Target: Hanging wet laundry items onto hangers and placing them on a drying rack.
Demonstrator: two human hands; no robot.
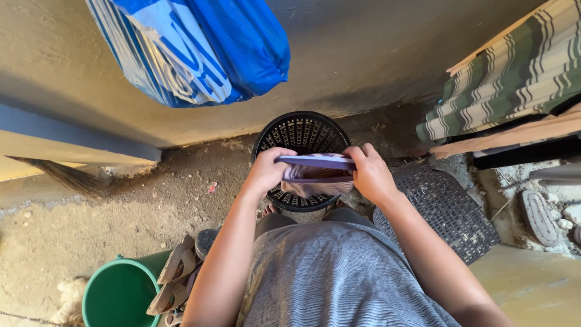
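My left hand and my right hand hold a purple dustpan-like flat tray by its two ends, one hand at each side. The tray hangs tilted over a round black perforated basket that stands on the dirt floor against the wall. Some pale, streaky stuff shows under the tray's edge, inside the basket's mouth. My grey ribbed garment fills the lower middle of the view.
A green bucket stands at lower left with worn sandals beside it. A blue plastic bag hangs on the wall above. A broom's bristles lie at left. A dark mat and striped cloth are at right.
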